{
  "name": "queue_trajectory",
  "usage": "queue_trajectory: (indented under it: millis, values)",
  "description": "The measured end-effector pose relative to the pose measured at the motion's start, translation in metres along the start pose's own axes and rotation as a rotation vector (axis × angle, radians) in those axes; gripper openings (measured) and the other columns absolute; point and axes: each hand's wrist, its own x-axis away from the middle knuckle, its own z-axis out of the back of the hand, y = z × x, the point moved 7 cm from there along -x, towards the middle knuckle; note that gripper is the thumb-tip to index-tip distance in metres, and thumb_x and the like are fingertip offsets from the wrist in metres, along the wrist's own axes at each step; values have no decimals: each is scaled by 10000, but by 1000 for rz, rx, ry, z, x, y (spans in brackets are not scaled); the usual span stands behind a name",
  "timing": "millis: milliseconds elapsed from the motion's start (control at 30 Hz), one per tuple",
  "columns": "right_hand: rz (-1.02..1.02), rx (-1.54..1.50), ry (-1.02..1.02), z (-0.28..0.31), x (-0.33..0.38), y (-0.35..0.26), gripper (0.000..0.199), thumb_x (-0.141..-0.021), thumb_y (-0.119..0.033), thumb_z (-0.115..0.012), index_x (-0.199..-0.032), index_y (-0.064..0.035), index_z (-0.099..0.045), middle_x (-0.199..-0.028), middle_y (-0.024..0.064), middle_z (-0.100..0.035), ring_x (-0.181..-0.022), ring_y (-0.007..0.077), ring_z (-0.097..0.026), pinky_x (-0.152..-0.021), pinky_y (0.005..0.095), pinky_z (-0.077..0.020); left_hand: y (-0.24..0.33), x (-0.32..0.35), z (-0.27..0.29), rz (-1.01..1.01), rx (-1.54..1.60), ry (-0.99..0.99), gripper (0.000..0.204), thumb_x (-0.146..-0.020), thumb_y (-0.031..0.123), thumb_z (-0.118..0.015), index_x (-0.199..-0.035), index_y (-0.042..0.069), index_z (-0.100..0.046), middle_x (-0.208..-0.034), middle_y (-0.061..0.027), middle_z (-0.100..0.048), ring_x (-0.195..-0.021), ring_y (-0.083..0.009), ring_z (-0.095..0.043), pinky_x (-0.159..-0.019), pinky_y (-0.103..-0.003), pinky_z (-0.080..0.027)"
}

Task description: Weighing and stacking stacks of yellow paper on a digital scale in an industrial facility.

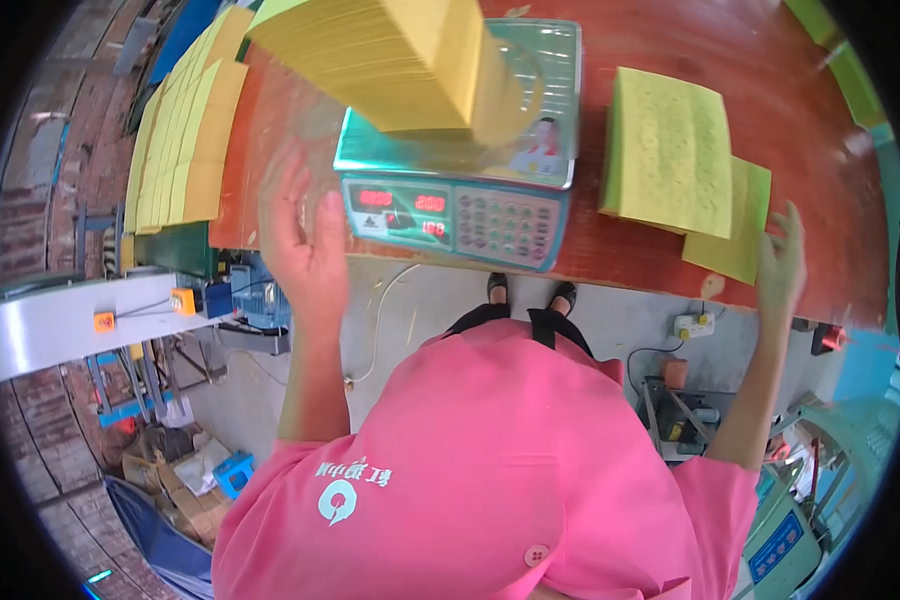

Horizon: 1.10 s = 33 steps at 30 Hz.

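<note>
On the red table a digital weighing scale (pixel 453 222), with a lit red display and a keypad, bears a tall stack of yellow paper (pixel 380 70) on its metal pan. My left hand (pixel 310 235), somewhat blurred, hovers at the scale's left edge with thumb and fingers apart and nothing in it. To the right of the scale lies a thick pile of yellow-green paper (pixel 670 150). A flatter batch of the same paper (pixel 735 225) sticks out from beneath or behind it. Beside that batch's right edge is my right hand (pixel 782 262), fingers stretched out; whether it touches the paper is unclear.
Several leaning bundles of yellow paper (pixel 185 150) stand at the table's left end. Below left is a white machine arm (pixel 100 320) with orange buttons. A power strip (pixel 694 326) hangs under the table edge. Cardboard and a blue crate (pixel 234 474) lie on the floor.
</note>
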Motion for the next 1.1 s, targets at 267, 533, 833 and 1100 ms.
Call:
queue_trajectory:
  millis: [267,533,833,1100]
  values:
    - [383,-362,78,-7,92,-181,390,-950,-7,-489,-1336,40,-515,-1293,155,-590,-1151,226,-592,-1007,362,-458,-58,-100,64,271,268,61,470,-1027,266,-465,-1392,-29,-457,-1425,-162,-499,-1299,-254,-492,-1058,-400,-420]
    - [236,-915,-293,-233,17,-288,497,-1032,-291,-464,-1439,-7,-435,-1447,145,-494,-1354,225,-437,-1119,326,-319,-66,-223,-49,624,764,-743,581,-880,482,-681,-1279,70,-586,-1258,-90,-620,-1139,-199,-589,-948,-365,-479]
    - [271,-880,-107,-257,88,-288,513,-1017,-260,-489,-1445,11,-405,-1463,201,-457,-1397,294,-392,-1153,362,-282,-85,-170,-36,812,806,-836,529,-958,416,-575,-1352,65,-545,-1244,-94,-656,-1082,-196,-659,-935,-342,-517]
    - [-437,-1202,-289,-246,179,-183,326,-1003,-209,-542,-1235,20,-538,-1127,138,-653,-993,198,-659,-883,319,-523,-84,-156,-31,814,868,-965,549,-972,394,-561,-1394,53,-477,-1271,-104,-638,-1102,-212,-654,-941,-381,-530]
